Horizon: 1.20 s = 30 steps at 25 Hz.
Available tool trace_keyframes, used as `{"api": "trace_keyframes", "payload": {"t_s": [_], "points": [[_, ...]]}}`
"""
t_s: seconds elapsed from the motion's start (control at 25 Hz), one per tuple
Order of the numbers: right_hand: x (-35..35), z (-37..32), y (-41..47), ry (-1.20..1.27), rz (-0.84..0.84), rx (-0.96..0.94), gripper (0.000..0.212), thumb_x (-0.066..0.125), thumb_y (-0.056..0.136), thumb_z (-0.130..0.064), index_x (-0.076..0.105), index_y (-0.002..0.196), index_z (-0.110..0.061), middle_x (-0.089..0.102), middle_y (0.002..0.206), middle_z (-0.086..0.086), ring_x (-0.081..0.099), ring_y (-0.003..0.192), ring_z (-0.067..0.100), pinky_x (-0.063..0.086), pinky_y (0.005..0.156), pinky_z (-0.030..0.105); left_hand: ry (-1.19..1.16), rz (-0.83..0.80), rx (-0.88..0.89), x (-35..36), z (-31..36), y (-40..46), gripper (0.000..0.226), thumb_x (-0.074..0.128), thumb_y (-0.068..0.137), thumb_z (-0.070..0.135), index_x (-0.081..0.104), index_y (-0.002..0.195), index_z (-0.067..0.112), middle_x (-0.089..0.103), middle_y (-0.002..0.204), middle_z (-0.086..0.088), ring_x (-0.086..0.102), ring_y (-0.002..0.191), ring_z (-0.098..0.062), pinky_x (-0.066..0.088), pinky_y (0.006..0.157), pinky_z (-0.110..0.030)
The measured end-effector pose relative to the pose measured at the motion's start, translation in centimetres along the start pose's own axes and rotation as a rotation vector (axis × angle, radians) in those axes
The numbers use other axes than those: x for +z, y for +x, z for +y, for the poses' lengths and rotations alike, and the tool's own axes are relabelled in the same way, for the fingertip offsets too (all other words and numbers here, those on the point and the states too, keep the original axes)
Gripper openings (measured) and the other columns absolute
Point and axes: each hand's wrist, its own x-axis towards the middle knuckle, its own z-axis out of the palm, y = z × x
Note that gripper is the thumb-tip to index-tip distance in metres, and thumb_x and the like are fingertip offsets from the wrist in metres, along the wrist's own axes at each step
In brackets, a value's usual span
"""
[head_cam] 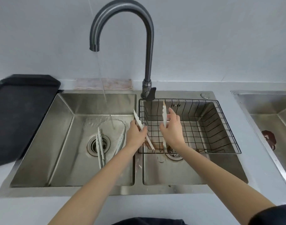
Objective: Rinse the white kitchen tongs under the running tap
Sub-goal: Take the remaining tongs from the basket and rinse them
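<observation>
One pair of white tongs is spread wide over the divider of the double sink. My left hand (135,135) grips its left arm (138,119), and my right hand (171,127) grips its right arm (164,111), which points up over the black wire basket (220,111). The two arms meet at a hinge low between my wrists. Water runs from the dark curved tap (122,17) into the left basin (66,127), left of the tongs and apart from them. Two more white tongs (100,146) (121,140) lie in the left basin near the drain.
A black tray (20,111) lies on the counter at the left. A folded cloth (105,84) sits behind the sink. The wire basket hangs in the right basin (196,172). A second sink (269,108) with a brown object (269,138) stands at the far right.
</observation>
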Motion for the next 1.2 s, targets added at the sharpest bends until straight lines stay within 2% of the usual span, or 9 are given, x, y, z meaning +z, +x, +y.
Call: {"api": "trace_keyframes", "payload": {"t_s": [0.12, 0.24, 0.4, 0.48, 0.6, 0.68, 0.88, 1.08, 1.2], "points": [[2.3, -1.6, -0.4, 0.165, -0.031, 0.058, 0.07, 0.055, 0.091, -0.019, 0.018, 0.15, -0.01, 0.049, 0.123, 0.005, 0.059, 0.096, 0.019, 0.047, 0.089, 0.029, -0.065, 0.051, -0.065, -2.9, -1.1, 0.0, 0.031, 0.048, 0.093, 0.018, 0.048, 0.12, 0.002, 0.054, 0.081, 0.001, 0.058, 0.077, -0.021, 0.044, 0.067, -0.026], [4.7, -3.6, -0.6, 0.508, -0.092, 0.24, 0.057, 0.053, 0.093, -0.021, 0.031, 0.144, -0.007, 0.06, 0.092, 0.0, 0.057, 0.071, 0.009, 0.05, 0.077, 0.028, -0.132, 0.074, -0.054, -6.2, -2.0, 0.0, 0.018, 0.046, 0.093, 0.012, 0.045, 0.111, 0.013, 0.053, 0.083, 0.002, 0.06, 0.06, -0.016, 0.049, 0.048, -0.014], [7.4, -6.0, -0.6, 0.898, -0.171, 0.407, 0.026, 0.048, 0.096, -0.021, 0.057, 0.113, -0.002, 0.058, 0.079, 0.0, 0.054, 0.068, 0.01, 0.048, 0.067, 0.022, -0.116, 0.081, -0.056, -9.9, -3.3, 0.3, 0.011, 0.043, 0.094, 0.008, 0.047, 0.104, 0.01, 0.054, 0.09, -0.003, 0.06, 0.056, -0.012, 0.045, 0.037, -0.012], [8.6, -7.4, -0.6, 1.04, -0.218, 0.451, 0.017, 0.05, 0.095, -0.02, 0.059, 0.096, -0.007, 0.056, 0.075, 0.003, 0.054, 0.068, 0.012, 0.048, 0.067, 0.024, -0.101, 0.077, -0.091, -11.6, -4.3, 0.8, 0.013, 0.041, 0.094, 0.007, 0.05, 0.103, 0.007, 0.056, 0.093, -0.007, 0.062, 0.053, -0.011, 0.044, 0.035, -0.011], [10.1, -9.3, -0.2, 1.125, -0.289, 0.452, 0.015, 0.048, 0.096, -0.017, 0.059, 0.093, -0.006, 0.054, 0.074, 0.006, 0.053, 0.069, 0.015, 0.048, 0.071, 0.025, -0.105, 0.035, -0.143, -13.9, -5.5, 1.7, 0.016, 0.041, 0.093, 0.006, 0.054, 0.103, 0.004, 0.062, 0.093, -0.012, 0.063, 0.046, -0.007, 0.048, 0.039, -0.014], [11.0, -10.4, 0.1, 1.181, -0.344, 0.461, 0.016, 0.046, 0.096, -0.015, 0.058, 0.093, -0.004, 0.055, 0.076, 0.007, 0.054, 0.07, 0.016, 0.048, 0.072, 0.024, -0.11, -0.003, -0.166, -15.1, -6.2, 2.3, 0.017, 0.041, 0.093, 0.006, 0.054, 0.104, 0.005, 0.064, 0.102, -0.012, 0.064, 0.056, -0.013, 0.052, 0.045, -0.017], [13.0, -12.5, 1.6, 1.281, -0.465, 0.517, 0.02, 0.043, 0.095, -0.017, 0.058, 0.092, -0.004, 0.054, 0.073, 0.003, 0.052, 0.059, 0.009, 0.05, 0.051, 0.016, -0.196, -0.057, -0.229, -17.3, -7.0, 4.3, 0.016, 0.039, 0.092, 0.004, 0.053, 0.099, 0.006, 0.063, 0.089, -0.006, 0.063, 0.061, -0.018, 0.053, 0.055, -0.025], [14.8, -13.2, 4.6, 1.335, -0.417, 0.545, 0.018, 0.044, 0.096, -0.02, 0.056, 0.097, -0.006, 0.055, 0.076, 0.0, 0.049, 0.06, 0.007, 0.047, 0.045, 0.015, -0.284, -0.159, -0.307, -17.9, -6.6, 6.8, 0.02, 0.038, 0.092, 0.004, 0.053, 0.106, 0.006, 0.065, 0.091, -0.001, 0.064, 0.063, -0.015, 0.053, 0.05, -0.018], [15.7, -13.5, 6.4, 1.309, -0.363, 0.587, 0.023, 0.047, 0.096, -0.023, 0.059, 0.088, -0.006, 0.054, 0.07, 0.0, 0.05, 0.048, 0.006, 0.046, 0.042, 0.014, -0.323, -0.18, -0.337, -17.9, -6.4, 8.2, 0.023, 0.039, 0.092, 0.005, 0.054, 0.11, 0.004, 0.065, 0.085, 0.001, 0.065, 0.06, -0.013, 0.051, 0.045, -0.017]]}}
